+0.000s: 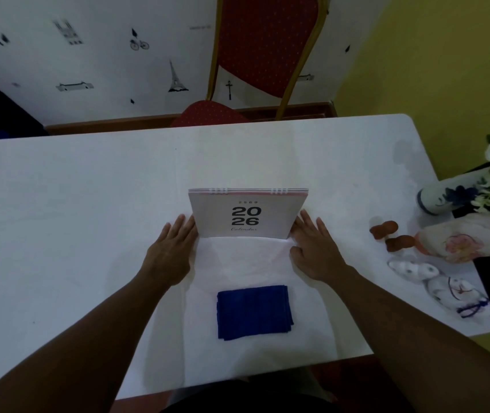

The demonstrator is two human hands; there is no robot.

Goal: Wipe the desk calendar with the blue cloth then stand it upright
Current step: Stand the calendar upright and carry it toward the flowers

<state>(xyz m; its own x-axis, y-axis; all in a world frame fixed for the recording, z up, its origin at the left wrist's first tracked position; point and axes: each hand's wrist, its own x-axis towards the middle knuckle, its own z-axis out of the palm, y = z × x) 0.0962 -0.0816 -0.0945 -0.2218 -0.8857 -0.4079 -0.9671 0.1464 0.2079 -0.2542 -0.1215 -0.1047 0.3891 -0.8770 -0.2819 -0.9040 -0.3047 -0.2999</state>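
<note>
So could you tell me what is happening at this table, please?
A person has the left hand and right hand flat against either side of a 2026 desk calendar, which stands upright on the white table. The folded blue cloth lies untouched nearer the person.

The rear panel and base of the desk calendar are concealed behind its front cover, and the small print above "2026" is too blurred to read. The flower vase and the dark object below it are cut off by the right edge. The chair is cropped at the top, its seat partly hidden behind the worktop.
</note>
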